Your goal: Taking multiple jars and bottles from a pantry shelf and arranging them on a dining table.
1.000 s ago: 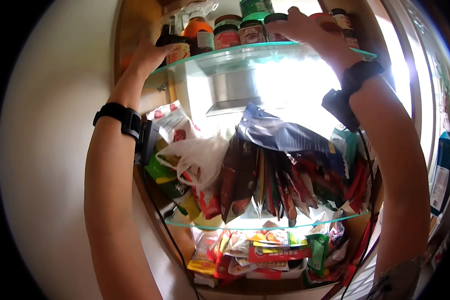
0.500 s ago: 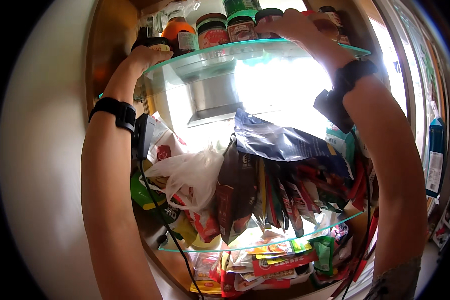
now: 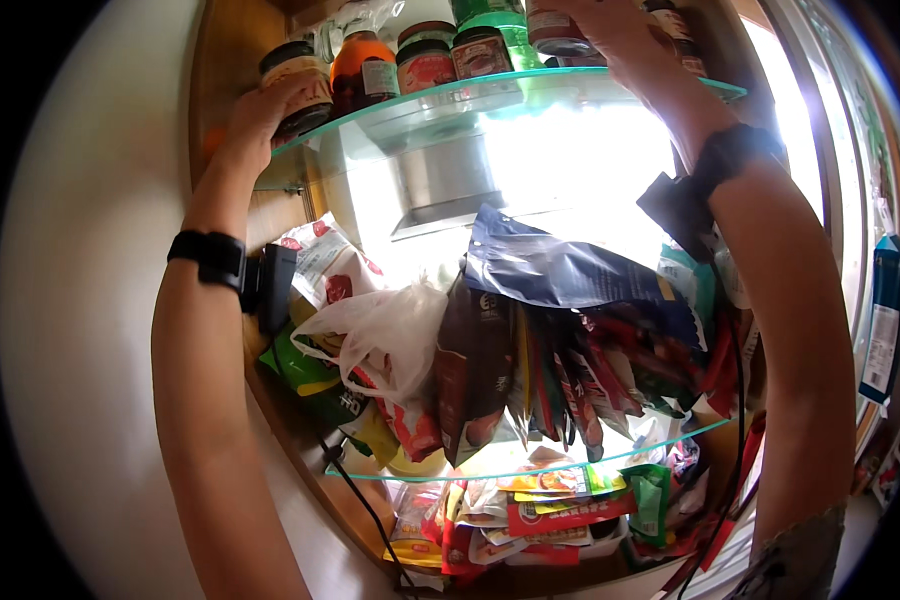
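Reaching up to the top glass shelf [image 3: 440,105] with both hands: left hand's [image 3: 258,118] grip is curled around a dark-lidded jar [image 3: 292,88] at the left end, right hand's [image 3: 618,38] is clasping a reddish jar [image 3: 556,32] farther right. Orange bottle [image 3: 360,70] sits between them, dark blue bag [image 3: 575,268] lower down.

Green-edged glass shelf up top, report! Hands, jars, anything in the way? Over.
Left hand gripping black-lidded round glass jar. Right hand holding reddish-brown cylindrical jar. Rounded orange bottle close beside black-lidded jar. Over.
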The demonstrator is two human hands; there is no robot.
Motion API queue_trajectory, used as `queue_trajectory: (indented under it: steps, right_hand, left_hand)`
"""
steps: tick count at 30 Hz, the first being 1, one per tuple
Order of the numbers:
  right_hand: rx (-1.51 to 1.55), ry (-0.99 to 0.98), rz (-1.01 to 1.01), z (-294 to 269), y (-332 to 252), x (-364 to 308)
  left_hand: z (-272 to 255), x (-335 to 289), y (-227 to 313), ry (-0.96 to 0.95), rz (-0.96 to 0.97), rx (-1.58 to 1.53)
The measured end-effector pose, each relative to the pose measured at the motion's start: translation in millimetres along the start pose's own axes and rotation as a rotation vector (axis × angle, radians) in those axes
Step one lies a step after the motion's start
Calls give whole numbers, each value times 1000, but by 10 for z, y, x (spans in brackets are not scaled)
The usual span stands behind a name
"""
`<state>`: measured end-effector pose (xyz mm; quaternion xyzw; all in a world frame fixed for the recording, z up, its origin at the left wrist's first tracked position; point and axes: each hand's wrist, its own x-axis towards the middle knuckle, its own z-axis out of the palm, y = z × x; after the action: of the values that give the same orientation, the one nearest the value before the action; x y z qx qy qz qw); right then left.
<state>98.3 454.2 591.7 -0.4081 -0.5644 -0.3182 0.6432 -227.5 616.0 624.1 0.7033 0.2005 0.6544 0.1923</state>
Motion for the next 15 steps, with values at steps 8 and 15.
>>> queue_trajectory:
  steps: [8,15]
  right_hand:
    - [1272,-480,113,-436,-82,-318]
    - [1207,-491,122,-815,-145,-1283]
  left_hand:
    - [-24,-911,455,-149,166,-451]
    - [499,-1903,472,-447,233,-821]
